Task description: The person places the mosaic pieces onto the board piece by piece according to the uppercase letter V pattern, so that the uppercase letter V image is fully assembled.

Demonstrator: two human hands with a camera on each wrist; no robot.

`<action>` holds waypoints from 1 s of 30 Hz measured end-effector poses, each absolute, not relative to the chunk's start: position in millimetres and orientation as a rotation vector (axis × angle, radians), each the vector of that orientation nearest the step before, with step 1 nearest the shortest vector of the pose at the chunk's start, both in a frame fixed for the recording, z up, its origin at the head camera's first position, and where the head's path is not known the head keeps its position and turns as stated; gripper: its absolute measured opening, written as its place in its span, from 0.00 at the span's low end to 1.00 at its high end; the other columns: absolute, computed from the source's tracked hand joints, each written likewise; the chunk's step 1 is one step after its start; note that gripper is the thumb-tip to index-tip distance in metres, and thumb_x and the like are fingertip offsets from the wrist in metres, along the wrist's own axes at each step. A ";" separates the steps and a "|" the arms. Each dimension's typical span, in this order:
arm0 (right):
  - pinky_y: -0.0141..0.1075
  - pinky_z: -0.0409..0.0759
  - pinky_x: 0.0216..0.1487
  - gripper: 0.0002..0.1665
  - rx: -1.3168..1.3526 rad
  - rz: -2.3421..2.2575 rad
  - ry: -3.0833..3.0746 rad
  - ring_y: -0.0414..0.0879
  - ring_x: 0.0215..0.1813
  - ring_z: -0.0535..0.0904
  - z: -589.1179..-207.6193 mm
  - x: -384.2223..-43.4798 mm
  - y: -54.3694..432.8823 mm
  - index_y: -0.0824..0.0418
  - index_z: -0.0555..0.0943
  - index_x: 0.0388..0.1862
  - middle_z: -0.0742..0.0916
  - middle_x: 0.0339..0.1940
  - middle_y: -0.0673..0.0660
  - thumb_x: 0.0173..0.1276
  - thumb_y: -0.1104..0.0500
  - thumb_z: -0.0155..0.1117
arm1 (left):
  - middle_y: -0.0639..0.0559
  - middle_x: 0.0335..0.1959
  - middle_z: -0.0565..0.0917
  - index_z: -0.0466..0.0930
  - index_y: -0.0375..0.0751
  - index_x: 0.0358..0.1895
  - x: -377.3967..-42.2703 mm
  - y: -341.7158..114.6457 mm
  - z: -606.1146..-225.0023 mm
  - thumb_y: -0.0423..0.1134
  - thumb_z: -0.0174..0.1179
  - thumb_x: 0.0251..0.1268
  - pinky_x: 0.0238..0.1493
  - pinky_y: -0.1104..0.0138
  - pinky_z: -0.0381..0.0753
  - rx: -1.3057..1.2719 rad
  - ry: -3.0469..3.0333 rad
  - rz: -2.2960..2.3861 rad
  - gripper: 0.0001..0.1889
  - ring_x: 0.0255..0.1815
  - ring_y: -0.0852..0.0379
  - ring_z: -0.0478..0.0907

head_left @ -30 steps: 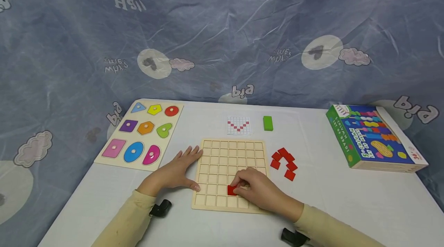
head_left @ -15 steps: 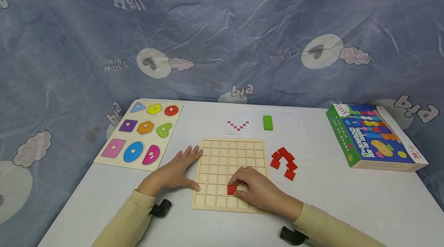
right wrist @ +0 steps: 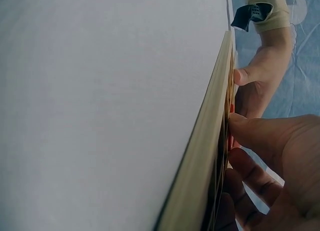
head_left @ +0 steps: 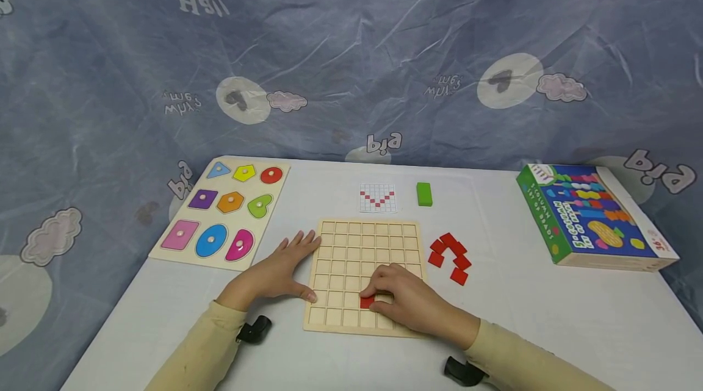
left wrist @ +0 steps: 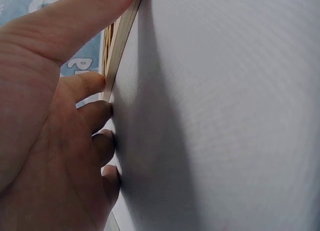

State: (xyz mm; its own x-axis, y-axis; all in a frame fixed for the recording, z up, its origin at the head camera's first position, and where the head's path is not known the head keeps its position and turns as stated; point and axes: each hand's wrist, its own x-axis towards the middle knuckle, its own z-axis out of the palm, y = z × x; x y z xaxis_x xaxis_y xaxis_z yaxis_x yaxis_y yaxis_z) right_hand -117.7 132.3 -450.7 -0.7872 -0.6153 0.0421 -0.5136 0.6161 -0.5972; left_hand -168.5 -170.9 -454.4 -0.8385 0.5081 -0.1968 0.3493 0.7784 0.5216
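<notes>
A wooden grid board (head_left: 345, 268) lies flat on the table. My left hand (head_left: 274, 272) rests at its left edge with fingers spread, the thumb and a finger touching the rim. Over the lower middle of the board is my right hand (head_left: 414, 304), its thumb and forefinger on a red square tile (head_left: 367, 303) that lies in a grid cell. The forefinger covers the tile's far edge. In the right wrist view the thumb (right wrist: 260, 133) touches the board beside a sliver of red. Several loose red tiles (head_left: 459, 276) lie right of the board.
Behind the board are a small pattern card (head_left: 378, 198) with a pink V and a green block (head_left: 424, 194). A shape puzzle board (head_left: 216, 223) lies at the left. At the right stands a colourful box (head_left: 598, 220). A printed curtain (head_left: 351, 61) hangs behind.
My right forefinger has shifted slightly left and down over the tile's far edge, while the thumb stays by its right corner. The left hand has kept its place.
</notes>
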 end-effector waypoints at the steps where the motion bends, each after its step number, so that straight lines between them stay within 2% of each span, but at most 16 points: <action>1: 0.39 0.79 0.55 0.11 -0.941 -0.906 2.670 0.36 0.52 0.76 -450.7 -117.8 132.3 0.47 0.90 0.47 0.82 0.43 0.35 0.67 0.56 0.74 | 0.44 0.83 0.50 0.55 0.42 0.81 -168.5 -170.9 -454.3 0.57 0.82 0.40 0.81 0.46 0.38 0.657 2.644 0.680 0.63 0.84 0.42 0.39; 13: 0.41 0.79 0.57 0.12 -0.932 -0.882 2.676 0.36 0.52 0.75 -450.5 -118.3 131.5 0.45 0.88 0.48 0.83 0.44 0.36 0.66 0.56 0.74 | 0.45 0.83 0.50 0.54 0.43 0.82 -168.6 -170.8 -454.2 0.56 0.82 0.41 0.81 0.47 0.38 0.651 2.642 0.665 0.63 0.84 0.43 0.39; 23: 0.36 0.79 0.55 0.17 -0.901 -0.937 2.651 0.36 0.51 0.75 -447.9 -117.9 137.3 0.46 0.86 0.53 0.82 0.47 0.38 0.66 0.55 0.74 | 0.45 0.83 0.50 0.54 0.44 0.82 -169.2 -170.4 -454.8 0.57 0.82 0.40 0.81 0.47 0.39 0.647 2.646 0.663 0.63 0.84 0.44 0.39; 30: 0.39 0.78 0.58 0.17 -0.856 -0.947 2.667 0.38 0.54 0.75 -443.4 -119.5 147.0 0.46 0.86 0.54 0.82 0.50 0.38 0.66 0.52 0.74 | 0.46 0.83 0.50 0.54 0.45 0.82 -169.4 -170.3 -456.2 0.57 0.82 0.40 0.81 0.48 0.38 0.647 2.649 0.660 0.64 0.84 0.45 0.39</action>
State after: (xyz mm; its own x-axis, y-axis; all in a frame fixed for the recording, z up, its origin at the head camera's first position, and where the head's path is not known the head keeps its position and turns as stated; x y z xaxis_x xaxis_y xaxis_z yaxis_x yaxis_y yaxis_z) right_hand -119.5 147.0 -443.4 -0.8167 -0.5768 0.0184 -0.4593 0.6304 -0.6258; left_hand -169.4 -170.3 -456.2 -0.8408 0.5010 -0.2054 0.3460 0.7889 0.5078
